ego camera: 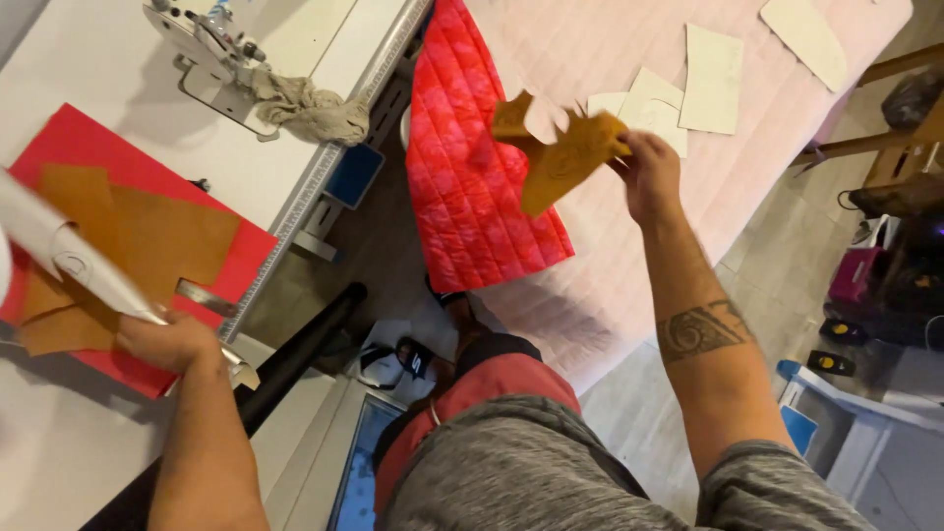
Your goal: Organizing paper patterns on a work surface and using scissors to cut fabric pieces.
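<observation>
1. Head view: a tan pattern piece (565,157) is pinched in the closed fingers of the right hand (647,177), raised at 1 o'clock over the red quilt (472,187).
2. A white roll (69,258) is gripped by the closed left hand (172,341) at 9 o'clock, over the red sheet (74,147) bearing tan pieces (157,236).
3. White pieces (713,79) are laid at 1 o'clock; a sewing machine (211,44) is seen at 11 o'clock.

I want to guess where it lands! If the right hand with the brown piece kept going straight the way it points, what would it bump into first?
Probably the cream paper pieces on the pale pink quilt, just past the right hand and its brown cutout. Depth is unclear, so it might pass above them.
</observation>
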